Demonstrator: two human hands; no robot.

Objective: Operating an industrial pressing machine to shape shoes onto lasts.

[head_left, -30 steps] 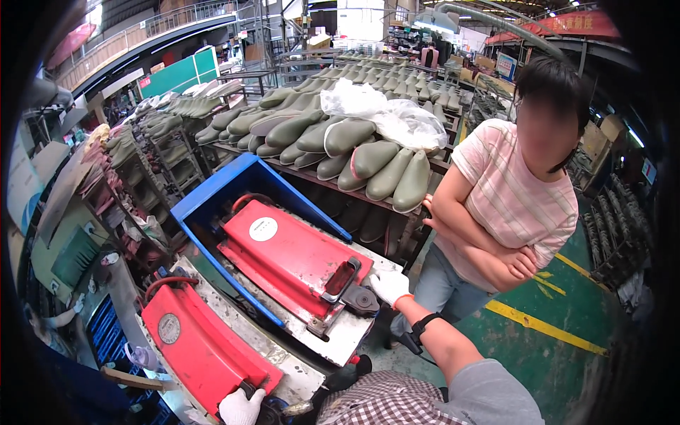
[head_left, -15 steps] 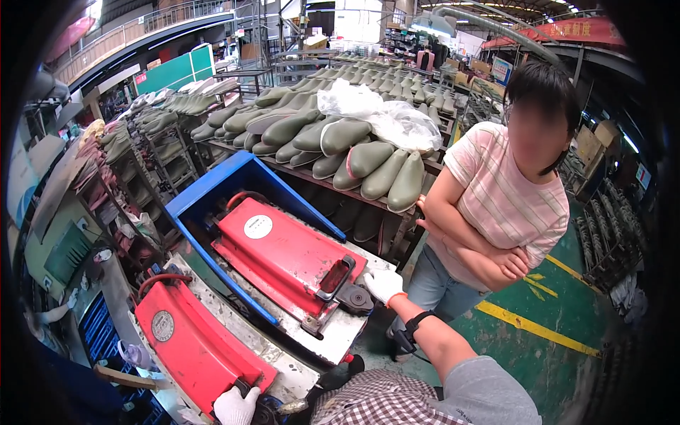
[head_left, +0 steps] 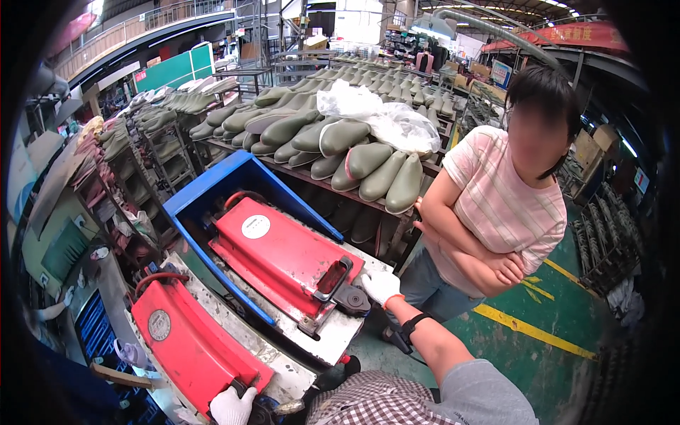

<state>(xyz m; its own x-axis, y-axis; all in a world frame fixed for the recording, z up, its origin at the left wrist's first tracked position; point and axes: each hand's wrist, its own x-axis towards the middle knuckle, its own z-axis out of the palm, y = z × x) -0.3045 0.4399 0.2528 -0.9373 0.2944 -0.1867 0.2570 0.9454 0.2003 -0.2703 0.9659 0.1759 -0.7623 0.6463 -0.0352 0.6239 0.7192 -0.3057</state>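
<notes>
The right hand (head_left: 380, 287), in a white glove, rests with its fingers (head_left: 368, 282) curled against the near right corner of a red press lid (head_left: 283, 255), just beside the lid's black handle (head_left: 331, 279) and a black hinge block (head_left: 353, 299); whether the fingers actually pinch anything cannot be told. The left hand (head_left: 230, 406), also gloved white, sits at the lower edge with its fingers (head_left: 237, 395) folded around the dark grip at the near end of a 2nd red lid (head_left: 195, 347).

The right-hand lid lies flat and long, its long axis running from the far left, where a white round label sits, toward the near right, where the handle points at the person. It rests on a pale metal plate (head_left: 333, 333) and its far end lies inside a blue bin (head_left: 212, 191). The 2nd lid runs parallel to it, nearer and to the left.

Behind the bin, a rack (head_left: 397, 212) carries rows of olive-green boot lasts (head_left: 382, 170), with clear plastic bags (head_left: 397, 124) heaped on top. A person in a pink striped shirt (head_left: 496, 205) stands at the right with arms folded, on a green floor (head_left: 567, 368) with yellow lines.
</notes>
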